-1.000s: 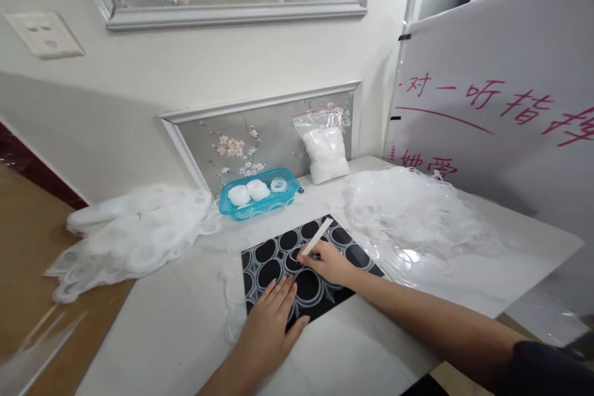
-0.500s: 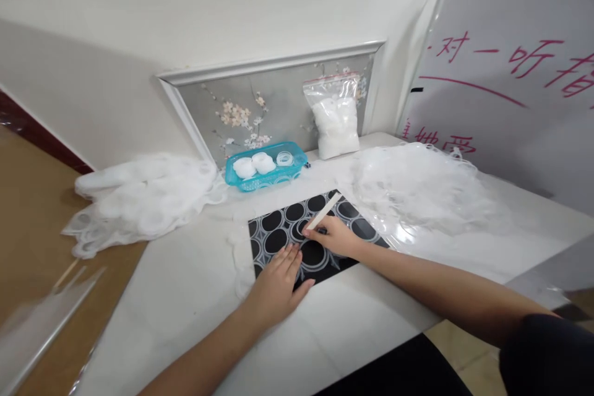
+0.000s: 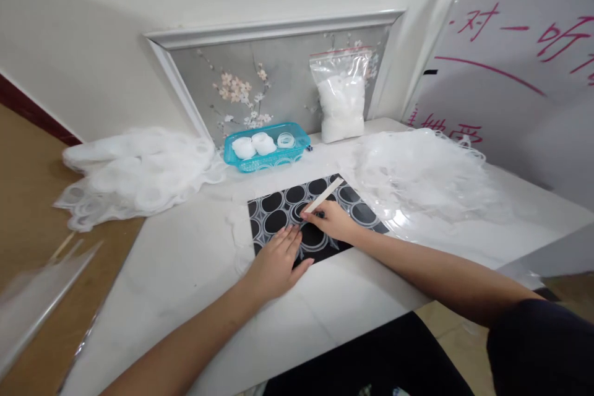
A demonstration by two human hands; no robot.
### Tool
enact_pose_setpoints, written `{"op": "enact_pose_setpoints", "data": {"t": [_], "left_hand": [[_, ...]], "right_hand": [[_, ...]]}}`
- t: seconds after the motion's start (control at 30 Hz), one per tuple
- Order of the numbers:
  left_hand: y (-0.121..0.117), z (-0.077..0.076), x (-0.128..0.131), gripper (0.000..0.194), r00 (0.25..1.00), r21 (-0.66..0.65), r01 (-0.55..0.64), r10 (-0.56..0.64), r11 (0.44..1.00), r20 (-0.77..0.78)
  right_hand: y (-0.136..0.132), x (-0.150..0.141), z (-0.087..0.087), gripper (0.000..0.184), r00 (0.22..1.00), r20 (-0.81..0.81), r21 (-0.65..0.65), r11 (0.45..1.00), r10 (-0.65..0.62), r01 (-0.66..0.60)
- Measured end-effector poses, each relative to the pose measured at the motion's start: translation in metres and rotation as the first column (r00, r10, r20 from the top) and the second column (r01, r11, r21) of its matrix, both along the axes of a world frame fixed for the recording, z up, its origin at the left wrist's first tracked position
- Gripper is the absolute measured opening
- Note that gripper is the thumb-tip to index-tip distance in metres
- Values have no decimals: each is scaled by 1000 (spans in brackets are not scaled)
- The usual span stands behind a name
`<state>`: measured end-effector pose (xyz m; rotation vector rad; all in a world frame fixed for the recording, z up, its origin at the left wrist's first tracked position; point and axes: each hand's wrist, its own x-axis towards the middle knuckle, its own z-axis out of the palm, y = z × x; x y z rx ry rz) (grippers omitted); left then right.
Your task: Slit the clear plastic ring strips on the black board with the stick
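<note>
Stick (image 3: 325, 194), flat, narrow and off-white, its material unclear, slants over a black rectangular panel patterned with grey rings (image 3: 271, 204). Its long axis runs from the right hand (image 3: 335, 221) out between one and two o'clock; thumb and fingers pinch its near end. The left hand (image 3: 276, 263), nearer the panel's left edge, lies open, palm down, at seven o'clock from that pinch, fingertips close by. Beyond the panel, a translucent blue plastic tray (image 3: 257, 165) sits at eleven o'clock, a heap of sheer white ring-patterned material (image 3: 427, 173) at two.

On the table (image 3: 180, 278), the sheet (image 3: 275, 221) lies before the basket (image 3: 245, 164), with the bag (image 3: 342, 108) right of the basket.
</note>
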<state>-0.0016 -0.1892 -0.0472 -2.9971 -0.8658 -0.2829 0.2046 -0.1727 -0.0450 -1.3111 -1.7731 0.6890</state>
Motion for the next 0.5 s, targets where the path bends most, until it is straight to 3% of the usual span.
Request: {"op": "enact_pose_setpoints", "data": {"t": [0.17,0.4,0.5], "left_hand": [[1,-2,-1,55,1000,-15,2,-2,1000,23],[-2,0,2,59,1000,-44,-7,7,999,-3],[-6,3,2,58,1000,-93,-19,21,995,18]], "right_hand": [[-2,1,-2,12,983,181,129,992,-12,-12],[-24,-12,-9,23,839,537,271,959,-83,-79],[-3,-3,2,27,780,619,288,950,-91,-117]]}}
